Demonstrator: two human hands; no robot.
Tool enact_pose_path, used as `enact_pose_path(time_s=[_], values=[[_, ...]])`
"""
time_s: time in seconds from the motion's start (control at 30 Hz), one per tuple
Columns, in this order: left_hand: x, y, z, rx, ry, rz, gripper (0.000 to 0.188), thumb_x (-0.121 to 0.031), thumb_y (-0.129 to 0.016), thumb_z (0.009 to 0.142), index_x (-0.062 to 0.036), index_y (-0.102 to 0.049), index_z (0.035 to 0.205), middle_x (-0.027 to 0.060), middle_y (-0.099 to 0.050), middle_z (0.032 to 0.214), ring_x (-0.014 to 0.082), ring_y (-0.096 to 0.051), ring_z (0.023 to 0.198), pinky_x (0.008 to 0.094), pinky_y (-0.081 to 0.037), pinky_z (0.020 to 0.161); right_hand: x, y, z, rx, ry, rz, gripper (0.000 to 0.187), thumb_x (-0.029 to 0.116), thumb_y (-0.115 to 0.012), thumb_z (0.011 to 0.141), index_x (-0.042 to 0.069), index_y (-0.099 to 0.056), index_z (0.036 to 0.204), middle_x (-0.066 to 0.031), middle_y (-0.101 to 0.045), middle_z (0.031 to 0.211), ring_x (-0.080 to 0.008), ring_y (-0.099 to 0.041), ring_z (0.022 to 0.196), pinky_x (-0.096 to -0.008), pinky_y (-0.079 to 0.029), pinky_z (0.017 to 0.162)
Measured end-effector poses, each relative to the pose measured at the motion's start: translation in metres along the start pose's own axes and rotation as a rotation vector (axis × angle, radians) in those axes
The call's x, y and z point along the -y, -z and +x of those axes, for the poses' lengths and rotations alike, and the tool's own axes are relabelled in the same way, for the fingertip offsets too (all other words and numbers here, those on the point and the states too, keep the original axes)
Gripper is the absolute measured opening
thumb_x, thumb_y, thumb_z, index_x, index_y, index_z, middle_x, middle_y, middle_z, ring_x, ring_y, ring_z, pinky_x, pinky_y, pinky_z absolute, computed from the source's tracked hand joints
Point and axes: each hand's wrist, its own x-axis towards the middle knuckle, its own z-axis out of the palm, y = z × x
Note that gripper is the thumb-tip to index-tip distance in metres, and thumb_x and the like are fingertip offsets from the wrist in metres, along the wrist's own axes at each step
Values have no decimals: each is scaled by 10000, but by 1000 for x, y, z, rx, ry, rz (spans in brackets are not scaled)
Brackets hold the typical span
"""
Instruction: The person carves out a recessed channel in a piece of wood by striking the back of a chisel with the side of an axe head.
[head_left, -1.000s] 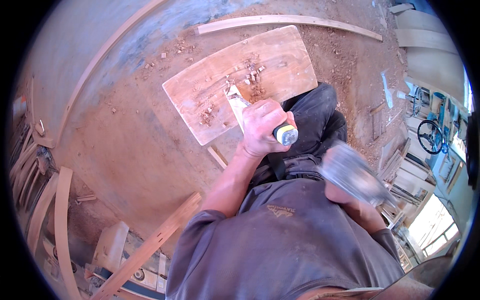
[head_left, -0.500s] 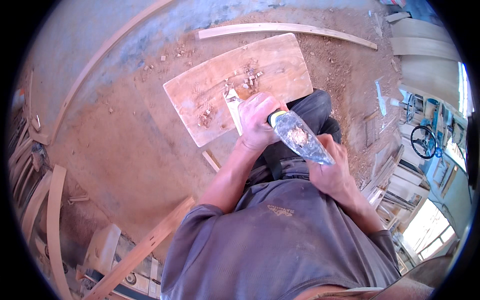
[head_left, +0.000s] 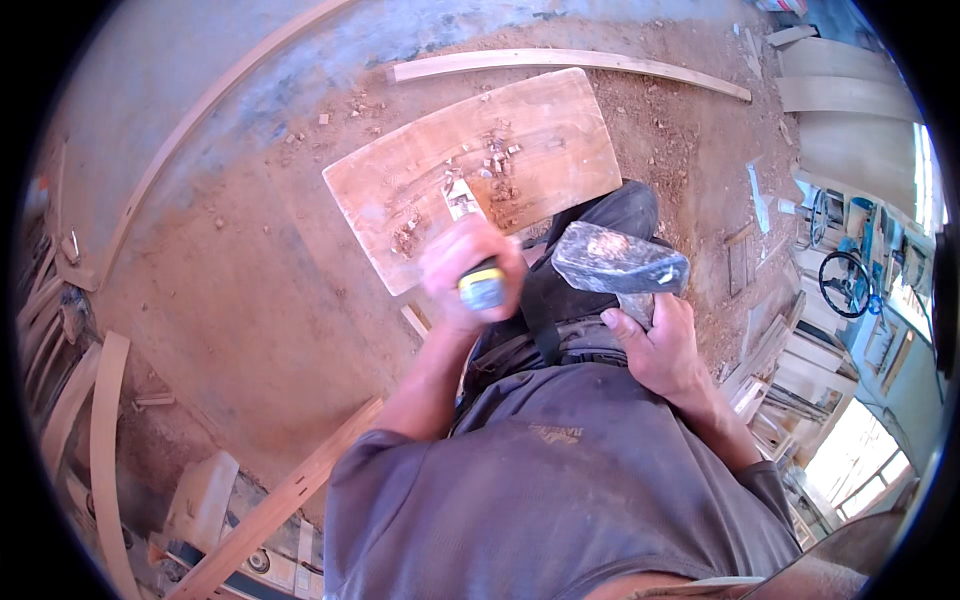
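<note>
My left hand [head_left: 468, 262], slightly blurred, is wrapped round a chisel [head_left: 483, 288]; its yellow-banded handle and grey end cap point up, and the blade is hidden below my fist. Just beyond that hand, a narrow pale wood strip [head_left: 461, 196] with cut recesses lies on a wide wooden board [head_left: 370, 180]. Closed on a short handle, my right hand [head_left: 662, 348] holds a hammer [head_left: 622, 262] above my lap. Its blocky dark head is scuffed and sits to the right of the chisel, apart from it.
Wood chips [head_left: 500, 158] are scattered on the board and the dusty floor [head_left: 240, 320]. A long slat [head_left: 570, 62] lies beyond the board. Another beam [head_left: 290, 490] slants at lower left, near curved planks [head_left: 107, 440]. Stacked lumber [head_left: 770, 365] and a dark handwheel [head_left: 846, 284] stand at right.
My left hand and the chisel have shifted left and nearer me, with the handle more upright. The hammer head has swung away from the chisel, exposing its handle and my right thumb.
</note>
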Motion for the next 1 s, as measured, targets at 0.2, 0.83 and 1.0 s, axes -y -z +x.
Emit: enact_pose_path(time_s=[0.2,0.83,1.0], values=[[-38,-9,5,98,-108,45,231,102,-691,637,-57,-526,662,77,-546,614,245,-554,497,330,-437,477,-22,-4,-25,-31,-169,69,391,194,-734,929,-85,-586,1158,-262,-713,955,-418,-715,918,-436,-541,782],[4,-36,-7,154,-177,118,205,98,-691,661,-43,-549,708,108,-561,613,254,-558,487,324,-439,476,-14,4,-26,-121,-106,155,347,185,-755,926,-59,-625,1135,-156,-728,984,-256,-696,884,-381,-535,811],[9,-40,1,115,-153,161,207,82,-696,670,-52,-542,701,110,-559,615,260,-561,491,329,-441,481,-5,9,-24,-140,-86,211,279,193,-766,923,-17,-614,1026,-80,-664,859,-163,-621,774,-317,-502,708]])
